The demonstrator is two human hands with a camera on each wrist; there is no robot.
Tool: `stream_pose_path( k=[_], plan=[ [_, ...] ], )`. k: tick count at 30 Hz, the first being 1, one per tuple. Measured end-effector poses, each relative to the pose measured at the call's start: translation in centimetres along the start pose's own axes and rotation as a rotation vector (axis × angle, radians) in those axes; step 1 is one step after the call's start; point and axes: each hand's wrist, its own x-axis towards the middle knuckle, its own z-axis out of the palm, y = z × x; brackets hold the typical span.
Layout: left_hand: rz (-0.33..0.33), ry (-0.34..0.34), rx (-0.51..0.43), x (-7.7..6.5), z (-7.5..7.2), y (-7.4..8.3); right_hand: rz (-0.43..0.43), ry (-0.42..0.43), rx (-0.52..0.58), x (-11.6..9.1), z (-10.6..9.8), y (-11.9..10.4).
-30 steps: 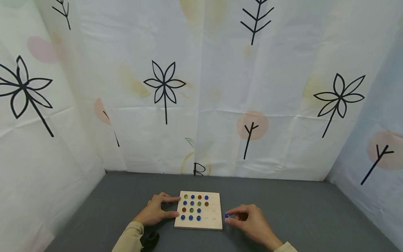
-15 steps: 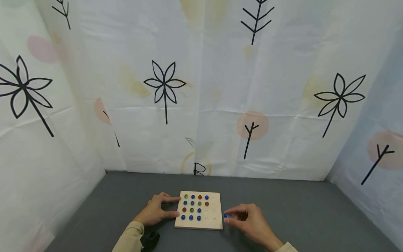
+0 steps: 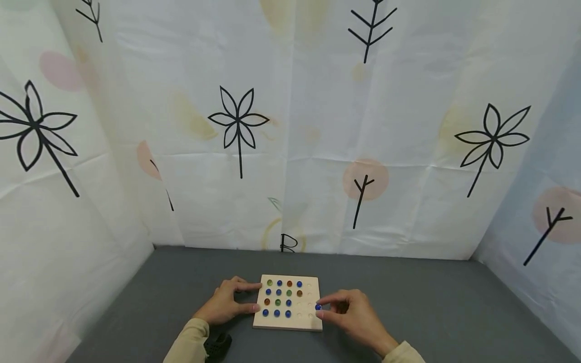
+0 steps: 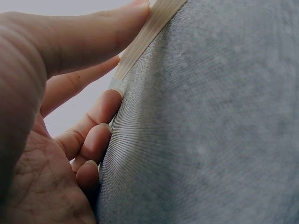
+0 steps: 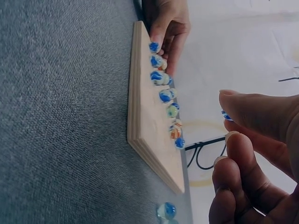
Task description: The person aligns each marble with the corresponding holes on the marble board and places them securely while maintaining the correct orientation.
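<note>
We observe a pale wooden board [image 3: 299, 324] lying flat on the grey surface [image 3: 181, 272], with rows of glass marbles [image 3: 288, 303] in blue, green and reddish brown seated across its left and middle. Shallow round hollows show toward its right side. Our left hand [image 3: 222, 302] rests at the board's left edge: thumb and index finger are extended and touch it, spread apart, while the left wrist view shows the other fingers bent beside the surface. Our right hand [image 3: 351, 315] pinches one blue marble [image 3: 318, 306] between the tips of thumb and index finger. Seen from the head, this marble overlaps the board's right edge; in the right wrist view we see it raised, apart from the wood. That same view shows two loose marbles [image 5: 167, 211] on the surface beside the board, the second partly cut off. We note pale yellow sleeves [image 3: 190, 340] and a white cloth backdrop [image 3: 317, 116] printed with black plant drawings.
</note>
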Motion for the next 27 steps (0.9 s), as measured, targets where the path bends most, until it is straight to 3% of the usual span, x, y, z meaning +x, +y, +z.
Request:
stream_pose_path(
  k=[27],
  plan=[
    [-0.017,0.002,0.006,0.0,0.1,0.2,-0.011,-0.043,-0.046,3.6,3.2,1.2]
  ],
)
